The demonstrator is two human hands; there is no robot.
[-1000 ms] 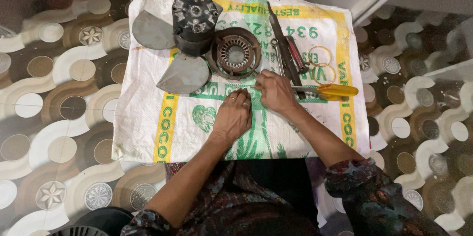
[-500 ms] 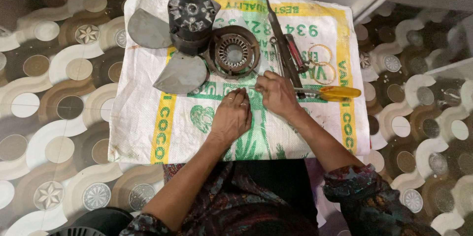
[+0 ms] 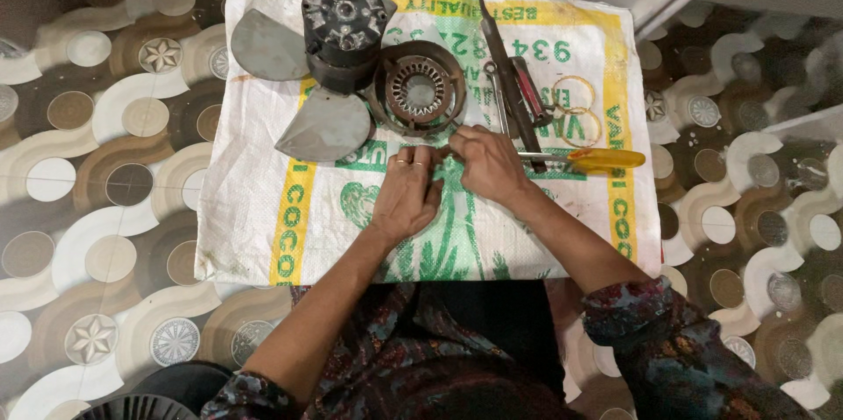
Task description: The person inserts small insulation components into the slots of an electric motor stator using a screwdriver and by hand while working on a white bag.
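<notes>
A patterned floor of brown and cream swirls is lying under a white woven sack [image 3: 263, 209] printed in green and yellow, spread flat as a work mat. Just near of the round copper-wound stator ring [image 3: 420, 91], the left hand [image 3: 406, 196] and right hand [image 3: 485, 161] are meeting, fingers pinched together on something small; what they are gripping is too small to tell. The stator is sitting apart from the dark motor housing [image 3: 341, 29], which is standing to its left between two grey fan blades [image 3: 325, 126], so the motor looks already taken apart, with nothing visibly reassembled. To the right, a yellow-handled screwdriver [image 3: 597, 158], dark long tools [image 3: 509, 78] and thin rings [image 3: 575, 91] are lying ready.
</notes>
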